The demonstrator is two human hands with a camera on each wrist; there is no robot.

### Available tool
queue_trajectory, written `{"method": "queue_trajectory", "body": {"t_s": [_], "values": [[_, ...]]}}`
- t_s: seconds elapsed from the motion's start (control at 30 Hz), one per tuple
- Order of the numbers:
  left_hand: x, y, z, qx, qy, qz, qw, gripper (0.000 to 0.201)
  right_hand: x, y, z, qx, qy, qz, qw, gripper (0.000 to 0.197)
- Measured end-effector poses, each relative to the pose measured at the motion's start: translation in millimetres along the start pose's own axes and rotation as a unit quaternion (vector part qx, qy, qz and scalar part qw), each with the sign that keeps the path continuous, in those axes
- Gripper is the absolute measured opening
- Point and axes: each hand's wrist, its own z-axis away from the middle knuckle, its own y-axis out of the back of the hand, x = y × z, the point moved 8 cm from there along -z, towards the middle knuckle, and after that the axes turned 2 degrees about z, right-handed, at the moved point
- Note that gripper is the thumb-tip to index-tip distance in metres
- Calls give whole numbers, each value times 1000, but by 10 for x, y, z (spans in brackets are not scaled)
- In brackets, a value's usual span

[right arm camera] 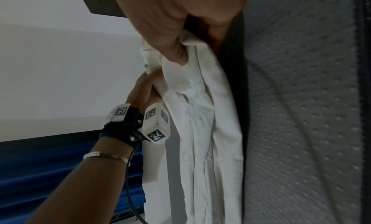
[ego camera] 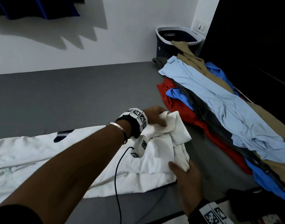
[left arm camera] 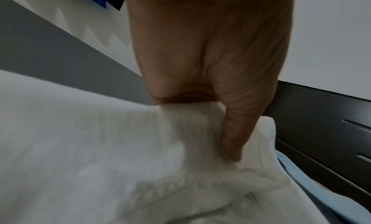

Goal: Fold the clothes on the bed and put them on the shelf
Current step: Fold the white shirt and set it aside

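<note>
From the head view, a white shirt (ego camera: 74, 160) lies spread on the grey bed (ego camera: 65, 94), its long axis running left to right across the near part of the mattress, with its bunched end pointing right toward the pile of clothes (ego camera: 219, 113). The left hand (ego camera: 154, 117) has its grip clamped on the far corner of that bunched end, fingers curled over the cloth. The right hand (ego camera: 187, 180) pinches a narrow twisted strip of the same shirt at the near corner, thumb on top. The pile lies in a long band along the bed's right edge: a light blue garment (ego camera: 211, 101) on top, a red one (ego camera: 179, 109), a darker blue one and a tan one beneath or beside it. A laundry basket (ego camera: 175, 41) stands at the far corner by the white wall.

In the left wrist view, the left hand (left arm camera: 210, 53) pinches a raised fold of the white shirt (left arm camera: 100, 156), the thumb (left arm camera: 234, 132) pressed down into the cloth. A sliver of light blue cloth shows at the lower right, and dark furniture behind it.

In the right wrist view, the right hand (right arm camera: 170, 21) closes on the shirt's edge (right arm camera: 200, 116), the cloth hanging away from it in long folds beside the textured grey mattress (right arm camera: 301, 116). The left hand (right arm camera: 144, 91) holds the other corner further off.
</note>
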Motion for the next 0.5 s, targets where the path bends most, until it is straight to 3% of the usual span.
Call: {"method": "queue_trajectory", "body": {"t_s": [0.23, 0.37, 0.43, 0.5], "values": [[119, 586, 402, 43, -4, -52, 998, 22, -578, -249, 305, -57, 122, 37, 990, 32], [-82, 994, 812, 90, 2, -38, 995, 27, -750, -650, 494, -128, 170, 41, 976, 37], [-201, 1144, 1075, 103, -4, -22, 994, 17, -789, -840, 602, -146, 208, 66, 965, 33], [-359, 1277, 1310, 118, -7, -13, 993, 23, -829, -1027, 726, -160, 250, 102, 949, 21]]}}
